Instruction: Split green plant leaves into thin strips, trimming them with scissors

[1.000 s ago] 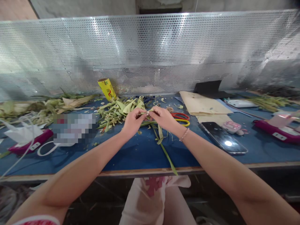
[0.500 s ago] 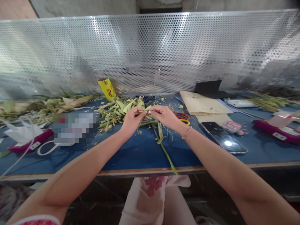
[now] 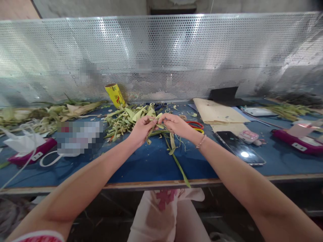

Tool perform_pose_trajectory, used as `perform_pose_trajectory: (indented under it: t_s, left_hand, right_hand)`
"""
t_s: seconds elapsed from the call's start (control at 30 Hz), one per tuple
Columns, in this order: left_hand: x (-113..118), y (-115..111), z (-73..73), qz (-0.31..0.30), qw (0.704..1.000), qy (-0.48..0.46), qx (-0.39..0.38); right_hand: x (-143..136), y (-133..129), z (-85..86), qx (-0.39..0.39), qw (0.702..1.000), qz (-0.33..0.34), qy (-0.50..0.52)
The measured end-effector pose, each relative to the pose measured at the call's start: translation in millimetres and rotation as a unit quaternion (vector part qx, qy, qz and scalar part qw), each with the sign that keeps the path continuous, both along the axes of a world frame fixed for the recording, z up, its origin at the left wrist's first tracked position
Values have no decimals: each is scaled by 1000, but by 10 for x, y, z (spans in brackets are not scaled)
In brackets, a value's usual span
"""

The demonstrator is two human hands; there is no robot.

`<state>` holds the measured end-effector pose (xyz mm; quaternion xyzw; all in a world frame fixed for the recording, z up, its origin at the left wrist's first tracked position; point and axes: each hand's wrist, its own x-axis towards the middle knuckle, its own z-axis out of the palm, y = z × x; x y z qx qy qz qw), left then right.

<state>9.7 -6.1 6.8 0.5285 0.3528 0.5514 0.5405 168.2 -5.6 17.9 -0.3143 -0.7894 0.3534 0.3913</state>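
Observation:
Over the middle of the blue table, my left hand (image 3: 143, 130) pinches a pale green leaf strip (image 3: 159, 116) between thumb and fingers. My right hand (image 3: 174, 123) is close against it, fingers bent onto the same strip; their tips partly hide it. A heap of twisted green leaf pieces (image 3: 120, 125) lies just beyond and left of my left hand. Below my hands, a long green leaf strip (image 3: 180, 165) runs to the table's front edge, with a dry curled piece (image 3: 172, 144) beside it.
Right of my hands are a red loop (image 3: 196, 124), brown paper (image 3: 217, 112) and a phone (image 3: 239, 148). Purple power strips (image 3: 297, 143) sit at both sides. A yellow tube (image 3: 115, 95) stands behind the heap, before a perforated metal panel (image 3: 174, 50).
My right fingers have shifted slightly and curled more at the strip. My left hand has turned a little but stays in nearly the same place.

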Motion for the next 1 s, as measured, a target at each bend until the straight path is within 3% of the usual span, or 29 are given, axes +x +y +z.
perform_pose_trajectory:
  t_s: [0.17,0.37,0.57,0.77,0.87,1.0]
  left_hand:
    - [18,-21,6,-9,1000,4,7]
    - [7,-38,8,10,998,54,41]
    - [3,-86,49,55,983,144,96]
    - [21,-118,70,63,980,160,101]
    - [26,-88,27,54,989,118,77]
    - [23,-49,-1,14,1000,26,-4]
  right_hand:
    - [-14,32,-47,-21,999,12,26]
    - [-7,12,-15,-112,991,58,51]
    - [-34,15,-29,-22,999,-42,9]
    - [-44,28,-25,35,991,-128,-36]
    - [-22,42,-13,66,987,-142,-28]
    - [14,32,14,63,993,-96,-32]
